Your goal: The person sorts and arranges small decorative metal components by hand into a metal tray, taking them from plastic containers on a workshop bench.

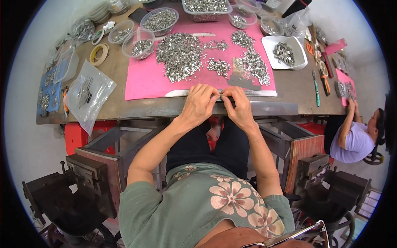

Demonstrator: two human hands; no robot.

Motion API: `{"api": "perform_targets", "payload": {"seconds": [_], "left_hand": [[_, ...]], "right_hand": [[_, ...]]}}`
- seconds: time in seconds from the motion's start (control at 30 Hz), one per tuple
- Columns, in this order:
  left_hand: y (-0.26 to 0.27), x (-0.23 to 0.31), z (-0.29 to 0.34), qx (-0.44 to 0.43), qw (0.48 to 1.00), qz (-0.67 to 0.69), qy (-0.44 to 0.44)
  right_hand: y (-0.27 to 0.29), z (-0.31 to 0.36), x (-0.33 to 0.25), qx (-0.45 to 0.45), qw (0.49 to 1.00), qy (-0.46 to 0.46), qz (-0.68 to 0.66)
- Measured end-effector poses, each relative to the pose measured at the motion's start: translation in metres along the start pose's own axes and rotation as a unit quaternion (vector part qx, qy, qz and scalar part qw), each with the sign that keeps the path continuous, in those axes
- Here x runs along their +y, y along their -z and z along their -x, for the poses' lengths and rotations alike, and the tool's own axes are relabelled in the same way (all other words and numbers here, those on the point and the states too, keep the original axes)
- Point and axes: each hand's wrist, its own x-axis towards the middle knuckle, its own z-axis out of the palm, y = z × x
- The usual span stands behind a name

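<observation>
At the table's front edge, my left hand [199,104] and my right hand [239,106] meet almost fingertip to fingertip. Both are closed in a pinch, and what lies between the fingers is too small to make out. Just beyond them is a pink cloth [144,84] with a pale silvery strip [264,93] along its near edge. On the cloth lies a large heap of small shiny metal pieces [178,58]. To its right are a smaller pile of pieces [255,66] and a flat grey strip [244,82].
Bowls of metal pieces [159,20] and a white tray [304,58] border the cloth. Left are a tape roll [99,54] and a plastic bag [97,97]; right, a toothbrush [316,89] and pliers [324,82]. Another person [353,136] works at the far right.
</observation>
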Motion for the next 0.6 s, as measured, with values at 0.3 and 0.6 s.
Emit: {"api": "perform_targets", "payload": {"seconds": [0.3,0.6], "left_hand": [[-0.003,0.002,0.002,0.011,0.999,-0.034,-0.026],[-0.006,0.006,0.000,0.036,0.995,-0.044,-0.077]], "right_hand": [[0.006,0.007,-0.003,0.014,0.999,-0.036,-0.009],[0.007,0.021,0.014,0.108,0.981,-0.134,-0.093]]}}
